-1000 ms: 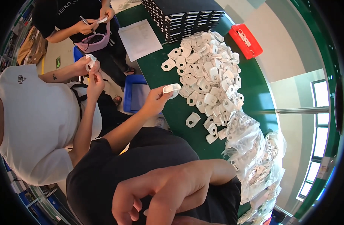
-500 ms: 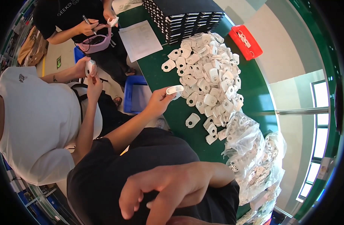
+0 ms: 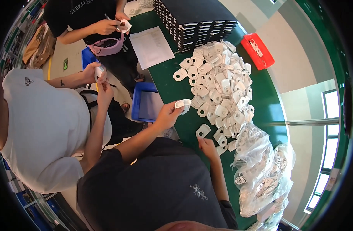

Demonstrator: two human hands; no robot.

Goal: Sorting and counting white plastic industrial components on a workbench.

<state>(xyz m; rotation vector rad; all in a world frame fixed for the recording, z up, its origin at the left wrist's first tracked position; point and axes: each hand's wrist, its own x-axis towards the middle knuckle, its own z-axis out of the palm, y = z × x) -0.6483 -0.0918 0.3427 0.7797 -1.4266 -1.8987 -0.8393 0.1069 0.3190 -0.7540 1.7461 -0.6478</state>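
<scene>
My left hand (image 3: 168,116) is closed on a white plastic cover (image 3: 183,105), holding it tilted just above the near side of the green table (image 3: 186,125). My right hand (image 3: 208,148) is low over the table with its fingers curled, right at the lower end of a loose white cover (image 3: 203,131) with a round hole. Whether those fingertips grip that cover or something small is hidden. Beyond it spreads a big heap of similar white covers (image 3: 218,86), with a few lying apart at its near edge.
Clear plastic bags (image 3: 253,154) of parts lie at right. Black stacked trays (image 3: 195,19), a paper sheet (image 3: 151,46) and a red bin (image 3: 257,52) stand farther back. A blue crate (image 3: 145,104) is below the table edge. Two co-workers at left handle white parts.
My right hand has moved from close in front of my chest out to the table beside the loose cover. My left hand still holds its cover. The whole view has shifted slightly.
</scene>
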